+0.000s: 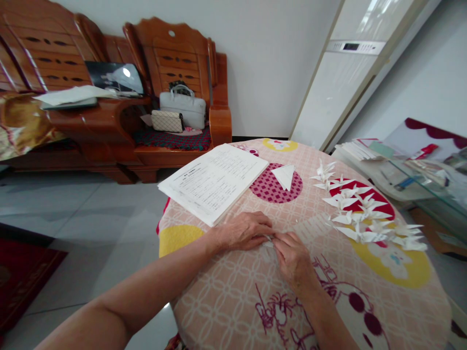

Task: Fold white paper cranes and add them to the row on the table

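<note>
My left hand [245,230] and my right hand [293,258] meet over the middle of the round table. Between their fingertips they pinch a small folded piece of white paper [269,242], mostly hidden by the fingers. Just past my right hand lies a pale, see-through-looking strip [310,230] whose kind I cannot make out. Beyond my left hand rests a stack of printed sheets [215,182]. A folded white paper triangle [285,176] sits to the right of that stack. Several white paper cranes [361,235] stand in a cluster on the right side of the table.
A patterned pink cloth [215,296] covers the table. Wooden chairs [184,53] line the wall, with a grey handbag [193,109] and a quilted purse [167,121] on one seat. At the right, a glass-edged side table [434,182] holds papers. A tall white cabinet-like unit [339,73] stands behind.
</note>
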Demonstrator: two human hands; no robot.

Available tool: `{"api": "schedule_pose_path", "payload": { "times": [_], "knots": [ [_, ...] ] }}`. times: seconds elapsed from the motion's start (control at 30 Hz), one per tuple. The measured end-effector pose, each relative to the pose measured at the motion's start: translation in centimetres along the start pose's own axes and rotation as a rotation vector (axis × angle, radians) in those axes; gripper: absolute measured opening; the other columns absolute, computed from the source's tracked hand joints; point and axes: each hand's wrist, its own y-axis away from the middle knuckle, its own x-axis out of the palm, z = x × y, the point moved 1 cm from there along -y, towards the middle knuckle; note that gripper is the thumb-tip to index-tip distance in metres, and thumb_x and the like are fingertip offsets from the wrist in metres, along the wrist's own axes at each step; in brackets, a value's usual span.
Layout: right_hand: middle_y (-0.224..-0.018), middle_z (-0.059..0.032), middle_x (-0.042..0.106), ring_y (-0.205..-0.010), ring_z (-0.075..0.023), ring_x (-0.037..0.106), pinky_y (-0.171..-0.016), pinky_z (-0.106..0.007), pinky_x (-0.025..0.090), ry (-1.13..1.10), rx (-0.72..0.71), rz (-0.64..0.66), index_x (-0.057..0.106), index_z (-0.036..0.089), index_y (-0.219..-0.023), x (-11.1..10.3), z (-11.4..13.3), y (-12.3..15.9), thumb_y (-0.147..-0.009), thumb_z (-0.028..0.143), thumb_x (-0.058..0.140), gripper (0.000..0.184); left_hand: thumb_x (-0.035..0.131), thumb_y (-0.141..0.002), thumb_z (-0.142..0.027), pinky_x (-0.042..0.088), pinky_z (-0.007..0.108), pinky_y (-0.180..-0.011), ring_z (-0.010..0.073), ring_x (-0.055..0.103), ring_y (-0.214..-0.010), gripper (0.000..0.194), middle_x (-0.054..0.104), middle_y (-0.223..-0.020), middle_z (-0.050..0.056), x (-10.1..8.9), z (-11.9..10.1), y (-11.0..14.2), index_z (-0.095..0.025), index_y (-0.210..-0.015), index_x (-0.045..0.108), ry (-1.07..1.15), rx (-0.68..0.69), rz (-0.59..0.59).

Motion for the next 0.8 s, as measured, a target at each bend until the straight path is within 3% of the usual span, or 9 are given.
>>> {"api": "schedule_pose_path", "payload": {
  "times": [0.17, 0.47, 0.8],
  "knots": [
    [-0.09, -0.0122, 0.069, -0.085, -0.0234, 0.057, -0.077, -0.034, 0.048, -0.061, 0.044, 0.02, 0.071, 0.013, -0.084, -0.4, 0.2, -0.2, -0.087, 0.005, 0.044, 0.028, 0.048, -0.093, -0.022, 0.042, 0.034, -0.091, 0.0217, 0.058, -0.098, 0.024, 0.066, -0.102, 0.011, 0.2, 0.0, -0.3, -0.017, -0.105, 0.068, -0.038, 0.029, -0.031],
    [-0.076, -0.0044, 0.066, -0.072, -0.0183, 0.062, -0.067, -0.028, 0.047, -0.262, 0.445, 0.062, 0.071, 0.017, -0.078, -1.9, -0.9, 0.0, -0.076, 0.009, 0.058, 0.015, 0.056, -0.088, -0.022, 0.046, 0.028, -0.085, 0.0189, 0.06, -0.094, 0.02, 0.068, -0.099, 0.01, 0.7, 0.4, -0.2, -0.017, -0.096, 0.073, 0.175, -0.087, -0.115],
    [-0.072, -0.0046, 0.067, -0.066, -0.0175, 0.061, -0.064, -0.027, 0.045, -0.181, 0.551, 0.097, 0.072, 0.016, -0.077, -2.2, -1.4, 0.2, -0.074, 0.016, 0.057, 0.015, 0.064, -0.081, -0.016, 0.046, 0.025, -0.083, 0.0173, 0.062, -0.094, 0.019, 0.069, -0.099, 0.007, 1.1, 0.7, -0.1, -0.019, -0.095, 0.076, 0.24, -0.214, -0.121]
  ]
}}
